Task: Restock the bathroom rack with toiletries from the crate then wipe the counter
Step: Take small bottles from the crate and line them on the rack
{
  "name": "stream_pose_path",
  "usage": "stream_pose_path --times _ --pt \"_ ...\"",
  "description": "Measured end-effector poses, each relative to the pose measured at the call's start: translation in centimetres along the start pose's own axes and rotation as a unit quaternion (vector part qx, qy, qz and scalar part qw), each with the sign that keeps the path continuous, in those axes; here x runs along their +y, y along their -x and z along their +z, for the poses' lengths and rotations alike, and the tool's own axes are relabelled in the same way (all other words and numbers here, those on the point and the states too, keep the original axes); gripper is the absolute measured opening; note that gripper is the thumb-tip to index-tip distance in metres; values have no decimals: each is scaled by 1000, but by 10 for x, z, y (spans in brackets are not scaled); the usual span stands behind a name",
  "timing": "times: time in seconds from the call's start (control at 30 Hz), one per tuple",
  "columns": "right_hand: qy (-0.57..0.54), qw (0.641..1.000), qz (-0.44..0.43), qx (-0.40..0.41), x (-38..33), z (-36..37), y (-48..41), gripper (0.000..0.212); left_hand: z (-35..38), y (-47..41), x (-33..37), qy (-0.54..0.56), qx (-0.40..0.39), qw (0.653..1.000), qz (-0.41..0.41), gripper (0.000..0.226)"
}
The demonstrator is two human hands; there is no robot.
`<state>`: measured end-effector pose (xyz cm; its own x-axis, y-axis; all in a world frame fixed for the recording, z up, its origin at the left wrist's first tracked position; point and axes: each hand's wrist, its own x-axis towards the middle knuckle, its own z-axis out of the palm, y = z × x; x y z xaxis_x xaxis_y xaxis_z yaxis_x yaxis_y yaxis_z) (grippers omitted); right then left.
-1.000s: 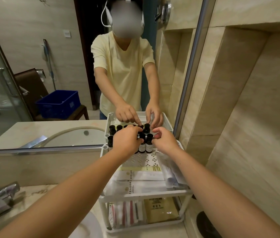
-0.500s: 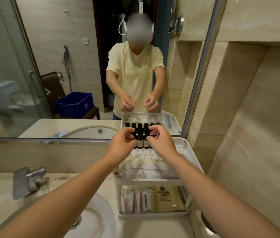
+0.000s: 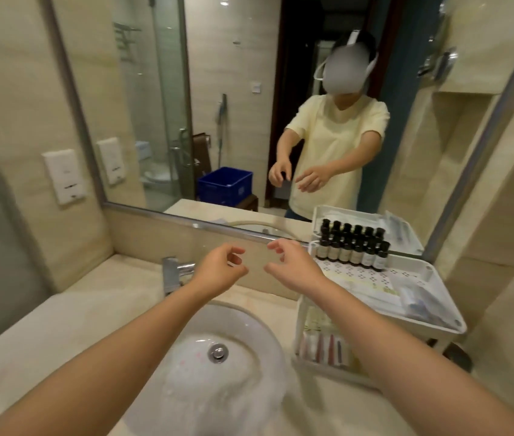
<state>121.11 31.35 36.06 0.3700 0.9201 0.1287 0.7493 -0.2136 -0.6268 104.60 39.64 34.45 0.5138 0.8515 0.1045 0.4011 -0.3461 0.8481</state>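
As I look down past both forearms, the white sink (image 3: 243,328) lies nearest, its drain (image 3: 218,353) at the middle, set in the pale stone counter (image 3: 60,325). Above the basin my left hand (image 3: 221,272) and right hand (image 3: 293,269) hang side by side, a gap between them. Neither touches anything, and the fingers of both are loosely curled and hold nothing. The chrome tap (image 3: 173,272) stands just behind the left hand, partly hidden by the wrist.

To the right the white rack (image 3: 442,286) stands on the counter beside the sink, and my right forearm crosses its near left corner. Its lower shelf holds thin packets (image 3: 324,344), and its top shelf holds flat wrapped packets (image 3: 416,302). At the back edge of the top shelf, 6 small dark bottles (image 3: 351,253) stand upright, caps up, in 1 row running along the mirror (image 3: 233,73). In the mirror the blue crate (image 3: 225,185) shows on a dark seat.
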Motion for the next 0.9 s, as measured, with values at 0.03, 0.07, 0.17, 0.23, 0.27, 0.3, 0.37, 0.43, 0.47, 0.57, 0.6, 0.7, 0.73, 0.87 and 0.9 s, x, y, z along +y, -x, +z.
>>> stream_pose_path --times 0.03,0.07,0.17,0.23,0.27,0.3,0.37,0.43,0.47,0.57,0.6,0.7,0.73,0.87,0.9 --pt "-1 1000 -9 -10 -12 10 3 48 -13 10 -8 -5 16 1000 -8 37" --pt "-1 1000 -18 -17 -25 21 7 48 -25 20 -17 -7 29 999 -17 37" --pt "16 997 -51 -47 -65 55 22 48 -66 55 -42 -6 53 998 -45 35" --pt "29 993 -80 -83 -92 78 35 50 -94 81 -60 -16 69 996 -59 32" --pt "38 990 -96 -98 -106 89 41 50 -108 94 -70 -19 78 994 -68 32" --pt "46 987 -110 -110 -119 100 47 50 -121 108 -79 -21 87 993 -79 32" --pt "55 982 -128 -127 -146 123 60 49 -147 139 -97 -29 103 989 -105 32" --pt "54 979 -139 -140 -166 143 72 50 -166 164 -113 -35 116 985 -124 32" --pt "53 976 -150 -151 -180 157 81 50 -180 182 -122 -37 127 982 -134 32" --pt "53 964 -185 -186 -218 195 110 50 -212 230 -147 -27 164 971 -171 32" --pt "54 960 -195 -194 -230 208 120 50 -221 246 -156 -19 178 967 -183 33" --pt "53 947 -223 -224 -262 242 152 50 -246 295 -178 -11 215 952 -217 32" --pt "53 943 -233 -233 -272 252 163 50 -253 311 -185 -12 224 948 -227 31" --pt "47 921 -275 -273 -314 293 203 50 -281 377 -211 -22 263 930 -255 30" --pt "44 915 -287 -281 -325 303 213 50 -288 394 -217 -28 273 924 -267 29"
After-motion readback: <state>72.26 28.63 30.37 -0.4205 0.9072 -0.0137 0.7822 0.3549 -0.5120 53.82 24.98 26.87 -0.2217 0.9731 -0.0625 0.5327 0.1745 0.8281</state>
